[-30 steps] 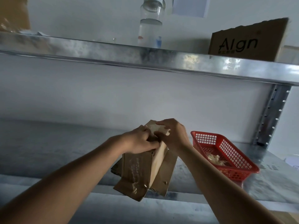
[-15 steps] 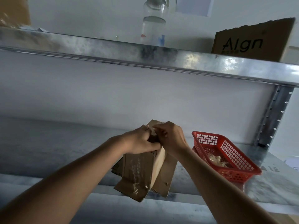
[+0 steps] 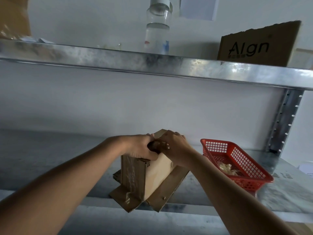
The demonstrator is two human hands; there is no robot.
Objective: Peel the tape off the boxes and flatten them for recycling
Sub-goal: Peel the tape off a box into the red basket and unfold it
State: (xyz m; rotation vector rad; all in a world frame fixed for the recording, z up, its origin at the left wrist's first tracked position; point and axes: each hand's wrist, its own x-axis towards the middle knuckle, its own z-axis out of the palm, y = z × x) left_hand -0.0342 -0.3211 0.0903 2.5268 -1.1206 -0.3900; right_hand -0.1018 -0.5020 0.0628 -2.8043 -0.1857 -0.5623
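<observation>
Two hands are engaged at the top of a small cardboard box (image 3: 157, 173). My left hand (image 3: 138, 147) has its fingers curled over the box's upper left edge, thumb wrapped onto the near face, gripping it. My right hand (image 3: 174, 147) is bent over the top from the right, fingers (image 3: 163, 145) hooked down into the opening and clenched on the top flap; whether a tape end lies under them cannot be told. The two hands touch at the knuckles above the box. The box stands upright on the lower metal shelf (image 3: 50, 158), near its front edge, turned so one corner faces me. Clear tape (image 3: 131, 177) runs down its darker left face, wrinkled and glossy. Beneath the box lies flattened cardboard (image 3: 171, 187), its lower corners overhanging the front lip of the shelf. Just right of my right forearm sits a red plastic basket (image 3: 237, 165), apart from the box, holding crumpled pale scraps (image 3: 226, 167). On the upper shelf (image 3: 186, 67) stand a clear bottle (image 3: 158, 29) with a white cap and, well to the right, a brown carton (image 3: 257, 46) printed "Algn". A perforated upright post (image 3: 282, 122) supports the right end.
</observation>
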